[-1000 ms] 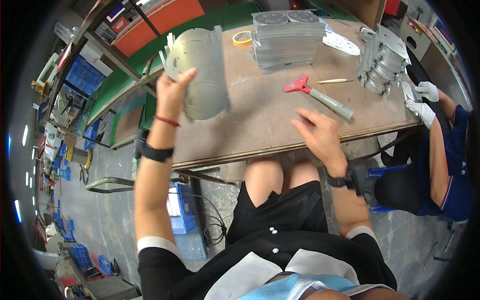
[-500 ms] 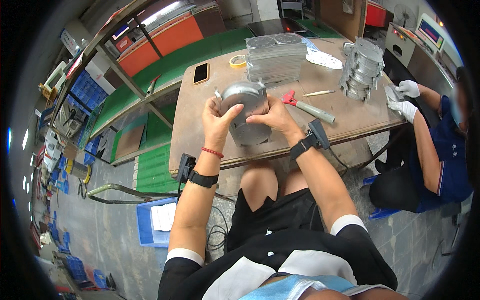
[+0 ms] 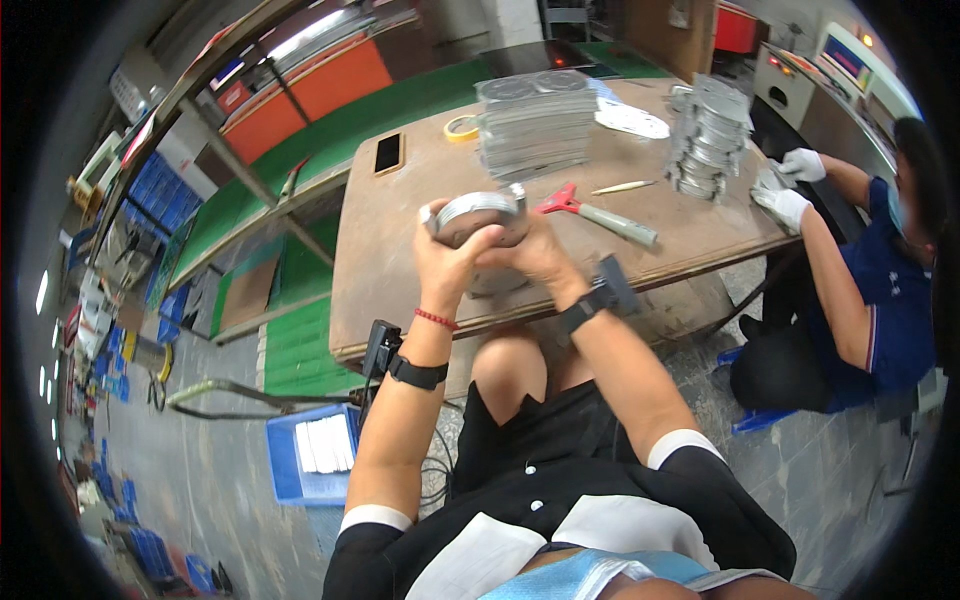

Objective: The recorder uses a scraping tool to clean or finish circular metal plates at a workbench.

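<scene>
Over the near edge of the table I hold a grey metal part with a rounded, disc-like top (image 3: 478,207) in both hands. My left hand (image 3: 446,262) is closed on its left side, thumb across the face. My right hand (image 3: 540,254) grips the right side, its fingers partly hidden and slightly blurred. The part is tilted, and the hands cover much of its lower portion. Just right of my right hand lies a scraper with a red head and a grey handle (image 3: 618,224). A thin pale pen-like stick (image 3: 624,187) rests beyond it.
On the brown table (image 3: 375,235) stand a tall stack of flat grey metal parts (image 3: 535,130) and a second uneven stack (image 3: 712,135). A phone (image 3: 389,153) and yellow tape roll (image 3: 461,128) lie left. A white-gloved co-worker (image 3: 850,270) sits right. A blue bin (image 3: 285,460) stands below.
The metal part has tipped in my hands, so its curved rim shows more and its flat face less. The whole view has shifted slightly. The co-worker's hands have moved a little.
</scene>
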A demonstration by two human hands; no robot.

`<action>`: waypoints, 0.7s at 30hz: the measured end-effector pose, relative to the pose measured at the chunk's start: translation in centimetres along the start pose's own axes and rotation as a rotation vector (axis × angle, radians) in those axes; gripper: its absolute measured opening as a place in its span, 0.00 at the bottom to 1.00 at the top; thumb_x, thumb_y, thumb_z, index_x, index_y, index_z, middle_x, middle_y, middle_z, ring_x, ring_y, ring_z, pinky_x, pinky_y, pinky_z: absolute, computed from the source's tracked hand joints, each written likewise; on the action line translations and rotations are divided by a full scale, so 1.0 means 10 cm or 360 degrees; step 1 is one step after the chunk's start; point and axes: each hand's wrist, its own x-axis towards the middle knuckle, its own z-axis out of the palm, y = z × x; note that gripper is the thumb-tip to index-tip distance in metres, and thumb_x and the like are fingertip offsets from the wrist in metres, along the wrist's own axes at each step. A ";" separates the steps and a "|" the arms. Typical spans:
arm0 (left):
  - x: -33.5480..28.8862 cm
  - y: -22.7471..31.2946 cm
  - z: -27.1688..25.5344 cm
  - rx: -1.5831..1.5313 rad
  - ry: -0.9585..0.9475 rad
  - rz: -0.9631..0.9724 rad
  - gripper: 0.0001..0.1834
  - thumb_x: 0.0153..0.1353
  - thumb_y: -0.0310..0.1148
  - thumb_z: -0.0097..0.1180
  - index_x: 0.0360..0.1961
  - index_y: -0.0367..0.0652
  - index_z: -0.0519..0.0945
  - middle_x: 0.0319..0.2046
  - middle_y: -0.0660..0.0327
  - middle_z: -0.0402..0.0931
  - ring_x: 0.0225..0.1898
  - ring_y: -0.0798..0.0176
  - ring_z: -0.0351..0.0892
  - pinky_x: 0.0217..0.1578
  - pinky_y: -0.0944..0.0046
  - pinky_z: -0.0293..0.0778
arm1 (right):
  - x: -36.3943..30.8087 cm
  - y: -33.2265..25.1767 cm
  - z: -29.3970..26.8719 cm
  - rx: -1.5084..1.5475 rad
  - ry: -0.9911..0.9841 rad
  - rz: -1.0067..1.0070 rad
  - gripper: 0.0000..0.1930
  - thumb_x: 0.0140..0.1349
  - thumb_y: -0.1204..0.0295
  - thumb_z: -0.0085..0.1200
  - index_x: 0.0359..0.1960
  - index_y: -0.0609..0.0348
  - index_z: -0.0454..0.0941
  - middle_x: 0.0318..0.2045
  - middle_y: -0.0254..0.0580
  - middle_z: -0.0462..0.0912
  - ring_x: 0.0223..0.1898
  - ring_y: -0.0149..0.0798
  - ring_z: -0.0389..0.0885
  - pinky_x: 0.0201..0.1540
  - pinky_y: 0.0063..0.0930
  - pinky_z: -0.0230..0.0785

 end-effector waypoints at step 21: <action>-0.30 -0.08 0.10 -0.0063 0.0251 -0.0038 0.16 0.45 0.21 0.68 0.37 0.35 0.79 0.33 0.61 0.80 0.33 0.67 0.78 0.36 0.69 0.73 | -0.20 0.23 -0.08 -0.0588 -0.0044 0.0170 0.25 0.35 0.72 0.72 0.40 0.60 0.79 0.32 0.41 0.84 0.34 0.29 0.80 0.41 0.27 0.72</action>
